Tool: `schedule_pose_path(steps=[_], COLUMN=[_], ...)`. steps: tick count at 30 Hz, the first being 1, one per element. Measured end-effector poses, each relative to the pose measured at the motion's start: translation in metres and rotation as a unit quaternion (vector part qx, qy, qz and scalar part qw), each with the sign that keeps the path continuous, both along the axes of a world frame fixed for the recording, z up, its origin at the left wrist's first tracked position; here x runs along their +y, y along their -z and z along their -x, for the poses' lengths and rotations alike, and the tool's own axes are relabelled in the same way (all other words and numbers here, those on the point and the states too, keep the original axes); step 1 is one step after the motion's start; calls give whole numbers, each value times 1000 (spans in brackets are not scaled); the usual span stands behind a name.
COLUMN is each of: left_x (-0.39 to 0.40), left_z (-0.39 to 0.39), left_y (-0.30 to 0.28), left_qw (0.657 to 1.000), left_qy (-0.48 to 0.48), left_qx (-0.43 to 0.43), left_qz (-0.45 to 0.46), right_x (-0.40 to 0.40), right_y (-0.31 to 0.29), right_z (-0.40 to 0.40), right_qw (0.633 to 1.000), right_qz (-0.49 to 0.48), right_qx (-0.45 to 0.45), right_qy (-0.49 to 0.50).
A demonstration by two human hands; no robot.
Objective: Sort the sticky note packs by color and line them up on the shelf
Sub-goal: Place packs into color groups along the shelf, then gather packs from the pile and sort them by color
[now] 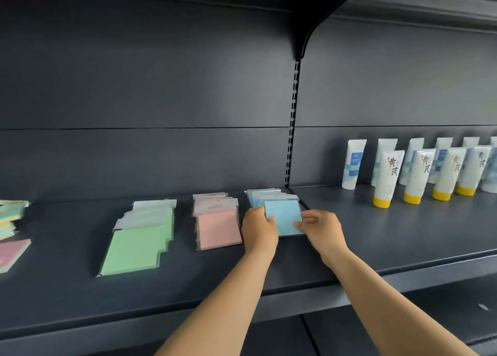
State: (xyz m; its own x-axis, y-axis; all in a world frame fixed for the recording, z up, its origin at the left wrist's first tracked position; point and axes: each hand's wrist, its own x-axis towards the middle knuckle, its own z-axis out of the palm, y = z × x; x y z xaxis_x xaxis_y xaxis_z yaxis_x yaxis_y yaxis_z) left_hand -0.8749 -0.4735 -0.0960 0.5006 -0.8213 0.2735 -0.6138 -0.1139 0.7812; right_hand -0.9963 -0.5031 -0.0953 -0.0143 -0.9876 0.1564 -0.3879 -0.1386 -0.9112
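Forearms reach in over the dark shelf [295, 285]; your left hand [258, 228] and right hand [321, 228] each pinch an edge of the front blue sticky note pack [283, 217], which rests at the near end of the blue row [262, 195]. Nudge it sideways and it could knock the pink row [217, 221] just beside it, or skew the overlapped packs behind. Left of that lies the stepped green row [139, 240], whose slippery wrappers may slide. Unsorted mixed packs [10, 218] wait at far left; white tubes [388, 178] stand beyond.
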Motion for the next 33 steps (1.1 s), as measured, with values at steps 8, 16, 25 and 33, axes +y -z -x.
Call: schedule_pose_path(steps=[8,16,25,33], left_x=[14,73,232,405], left_z=[-2,-102,-313,-492], left_y=[-14,-60,-80,-95], left_qw=[991,962,942,933], left_qy=[45,89,-42,-128], left_qx=[-107,-238,-289,-278], left_qz=[-64,-95,-166,-190], right_x=[-4,32,155,280], right_y=[-1,-45,-88,-100], right_z=[-2,-53,-258,-430], right_qw=[997,932,859,845], right_qz=[2,183,272,303], right_qx=[74,304,360,316], right_qy=[4,-76,-242,-308])
